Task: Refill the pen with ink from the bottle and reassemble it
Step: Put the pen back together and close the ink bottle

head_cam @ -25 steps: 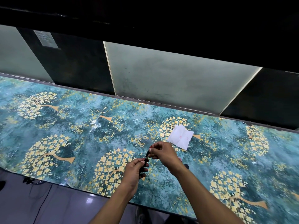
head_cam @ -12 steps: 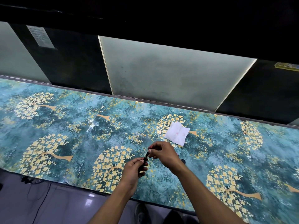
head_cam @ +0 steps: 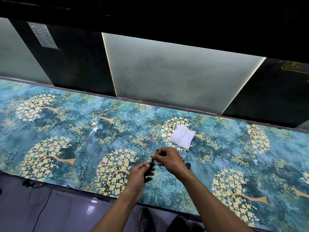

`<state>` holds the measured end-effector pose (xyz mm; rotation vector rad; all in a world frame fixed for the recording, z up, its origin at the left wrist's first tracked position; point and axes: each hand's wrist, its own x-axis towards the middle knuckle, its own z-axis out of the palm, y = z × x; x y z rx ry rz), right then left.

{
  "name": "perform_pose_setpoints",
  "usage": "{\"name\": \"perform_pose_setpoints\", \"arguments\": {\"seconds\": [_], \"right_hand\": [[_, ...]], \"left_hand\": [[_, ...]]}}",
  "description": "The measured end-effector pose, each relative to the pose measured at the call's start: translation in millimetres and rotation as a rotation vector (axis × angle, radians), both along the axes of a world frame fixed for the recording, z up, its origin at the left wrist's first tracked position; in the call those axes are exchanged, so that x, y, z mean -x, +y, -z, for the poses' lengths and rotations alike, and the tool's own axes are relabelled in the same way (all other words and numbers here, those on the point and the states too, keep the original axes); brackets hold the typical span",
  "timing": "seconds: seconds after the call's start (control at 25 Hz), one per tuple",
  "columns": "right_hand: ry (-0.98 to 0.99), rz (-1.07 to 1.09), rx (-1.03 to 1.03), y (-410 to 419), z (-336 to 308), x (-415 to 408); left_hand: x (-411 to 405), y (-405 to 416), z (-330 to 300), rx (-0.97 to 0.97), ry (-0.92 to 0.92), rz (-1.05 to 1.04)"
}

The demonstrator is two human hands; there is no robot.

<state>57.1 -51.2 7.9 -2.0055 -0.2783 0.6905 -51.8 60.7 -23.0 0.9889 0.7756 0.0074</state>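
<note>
Both hands hold a slim black pen (head_cam: pixel 152 162) above the near half of the patterned table. My left hand (head_cam: pixel 140 173) grips the lower barrel in a fist. My right hand (head_cam: pixel 168 159) pinches the pen's upper end with thumb and fingertips; a small tip pokes out above the fingers. A small dark round object (head_cam: pixel 188 165), perhaps a cap or the ink bottle, shows just behind my right wrist, mostly hidden. A pinkish bit (head_cam: pixel 182 157) peeks out beside the right hand.
A white folded tissue (head_cam: pixel 182 136) with faint pink stains lies on the teal, gold-tree tablecloth (head_cam: pixel 66 131) behind the hands. Frosted and dark wall panels rise right behind the table's far edge. The near edge runs just under my forearms; a shoe and a cable show on the floor.
The hands stay together on the pen at nearly the same spot. My right fingers have shifted slightly on the upper end. The camera has tilted a little.
</note>
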Motion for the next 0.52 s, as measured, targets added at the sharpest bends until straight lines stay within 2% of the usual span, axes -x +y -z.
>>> {"name": "perform_pose_setpoints", "arguments": {"seconds": [0.2,0.52], "right_hand": [[0.076,-0.049,-0.164,-9.0,-9.6,0.8],[0.033,0.016,-0.106,-8.9,-4.0,2.4]], "left_hand": [[-2.7,-0.5,-5.0,0.020,-0.036,0.008],[-2.6,-8.9,-6.2,0.041,-0.054,0.011]]}}
